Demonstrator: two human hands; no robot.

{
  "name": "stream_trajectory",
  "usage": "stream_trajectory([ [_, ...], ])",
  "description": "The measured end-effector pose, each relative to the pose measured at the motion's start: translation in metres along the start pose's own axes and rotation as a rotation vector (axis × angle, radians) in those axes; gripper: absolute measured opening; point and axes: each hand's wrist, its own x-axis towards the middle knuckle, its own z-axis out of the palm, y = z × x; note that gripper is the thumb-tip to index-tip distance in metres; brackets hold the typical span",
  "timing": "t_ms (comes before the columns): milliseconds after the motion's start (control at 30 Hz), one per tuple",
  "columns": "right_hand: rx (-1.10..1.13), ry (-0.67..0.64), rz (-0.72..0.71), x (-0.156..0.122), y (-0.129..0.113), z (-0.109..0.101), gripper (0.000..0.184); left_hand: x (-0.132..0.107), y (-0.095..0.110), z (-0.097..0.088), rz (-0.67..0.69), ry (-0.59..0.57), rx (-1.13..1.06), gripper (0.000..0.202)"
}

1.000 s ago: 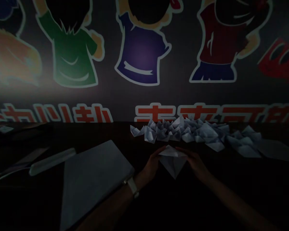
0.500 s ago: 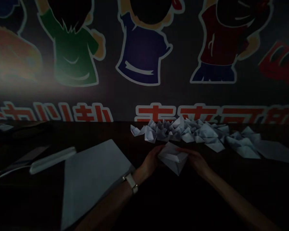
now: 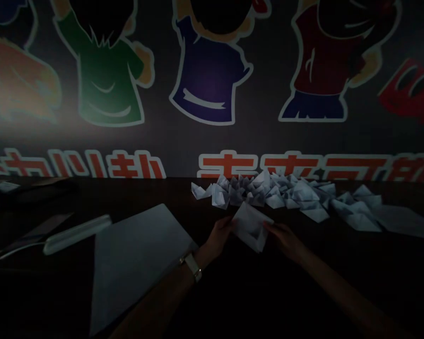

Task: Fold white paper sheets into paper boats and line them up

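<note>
A folded piece of white paper (image 3: pixel 251 227), squarish with layered flaps, is held over the dark table between my two hands. My left hand (image 3: pixel 219 238), with a pale-banded watch (image 3: pixel 191 266) on its wrist, pinches the paper's left corner. On the opposite corner, my right hand (image 3: pixel 284 239) grips with thumb and fingers closed. Just beyond the paper lies a heap of folded paper boats (image 3: pixel 268 190). To the left of my left hand is a stack of flat white paper (image 3: pixel 137 259), partly covered by my forearm.
A long whitish object (image 3: pixel 77 234) lies at the left beside a thin, flat item (image 3: pixel 38 231). Dark items (image 3: pixel 31 192) sit at the far left. A flat white sheet (image 3: pixel 408 221) lies at the right. Behind the table stands a wall (image 3: pixel 176 141) with cartoon figures and lettering.
The folded paper has tilted and changed shape between my hands, showing a flatter square face with a fold opening near its lower edge. Both hands have shifted slightly.
</note>
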Motion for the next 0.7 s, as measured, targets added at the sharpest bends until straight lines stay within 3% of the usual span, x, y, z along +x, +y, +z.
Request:
stream_trajectory([
  [167, 0.037, 0.024, -0.017, 0.002, -0.001, -0.002, 0.023, -0.002, 0.003, -0.001, -0.103, -0.006, -0.001, 0.039],
  [400, -0.053, 0.036, -0.077, 0.018, 0.011, -0.021, 0.029, 0.002, -0.004, -0.010, -0.096, -0.110, 0.099, 0.038],
  [500, -0.318, 0.095, -0.229, 0.022, 0.019, -0.026, 0.030, 0.006, -0.010, -0.012, 0.057, -0.044, 0.327, 0.031],
  [600, -0.574, 0.059, -0.344, 0.022, 0.027, -0.022, 0.033, 0.003, -0.014, -0.006, 0.318, 0.056, 0.755, 0.033],
  [700, -0.778, -0.032, -0.419, 0.017, 0.032, -0.011, 0.041, -0.011, -0.015, 0.008, 0.490, -0.050, 1.214, 0.041],
])
